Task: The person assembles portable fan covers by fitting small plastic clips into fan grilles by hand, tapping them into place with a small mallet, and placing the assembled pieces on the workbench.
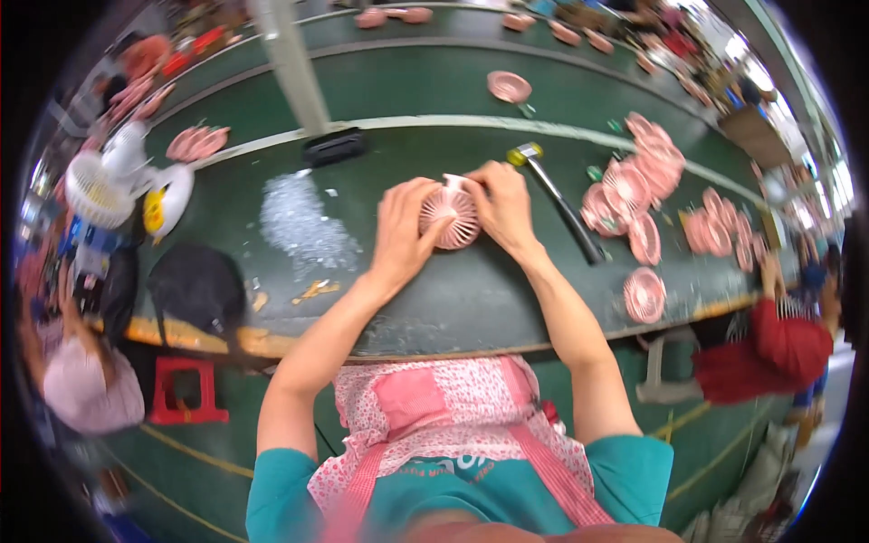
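Observation:
Over the middle of the dark green bench I hold a pink round fan grille (460,224) with slats spreading from its centre. My left hand (403,226) is closed round its left side, the thumb lying across the slats. At the upper right of the grille, my right hand (503,206) has its fingers pressed against the rim, beside a pale stub (454,182) that sticks up. Whether the right fingers pinch a small part there is hidden. A hammer (563,204) with a black grip and a yellow-ended head lies just right of my right hand.
A heap of small clear pieces (303,224) lies left of my hands. Pink grilles (627,187) are piled to the right, with one single grille (644,295) nearer the edge. At left are a white fan (100,188) and a black bag (197,288). Co-workers sit at both sides.

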A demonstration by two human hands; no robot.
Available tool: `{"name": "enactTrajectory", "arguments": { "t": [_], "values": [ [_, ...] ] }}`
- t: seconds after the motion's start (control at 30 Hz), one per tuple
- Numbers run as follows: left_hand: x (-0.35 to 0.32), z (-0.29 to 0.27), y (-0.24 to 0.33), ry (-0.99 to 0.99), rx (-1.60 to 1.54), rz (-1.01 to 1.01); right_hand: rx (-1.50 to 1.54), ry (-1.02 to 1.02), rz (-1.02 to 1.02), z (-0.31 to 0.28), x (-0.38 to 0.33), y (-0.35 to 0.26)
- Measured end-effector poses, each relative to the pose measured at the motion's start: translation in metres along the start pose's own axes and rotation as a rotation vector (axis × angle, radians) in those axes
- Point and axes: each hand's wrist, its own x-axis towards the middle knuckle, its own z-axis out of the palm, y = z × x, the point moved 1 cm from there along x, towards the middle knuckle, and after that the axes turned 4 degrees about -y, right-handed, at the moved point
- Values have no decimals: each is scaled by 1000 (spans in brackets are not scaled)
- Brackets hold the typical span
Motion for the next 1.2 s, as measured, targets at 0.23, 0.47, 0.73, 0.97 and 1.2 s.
{"name": "enactTrajectory", "arguments": {
  "t": [0.23, 0.47, 0.73, 0.97, 1.2],
  "values": [
    [-16, 13, 3, -247, 226, 182, -166, -152, -4, 2, -27, 18],
    [-18, 12, 6, -232, 225, 189, -218, -115, 40, 11, -28, 13],
    [-18, 10, 9, -232, 251, 180, -138, -191, 122, -4, -25, 23],
    [-15, 10, 16, -234, 258, 192, -860, -212, 324, -63, -42, 88],
    [-22, 6, 13, -192, 282, 181, -150, -218, 264, -75, -21, 22]
  ]
}}
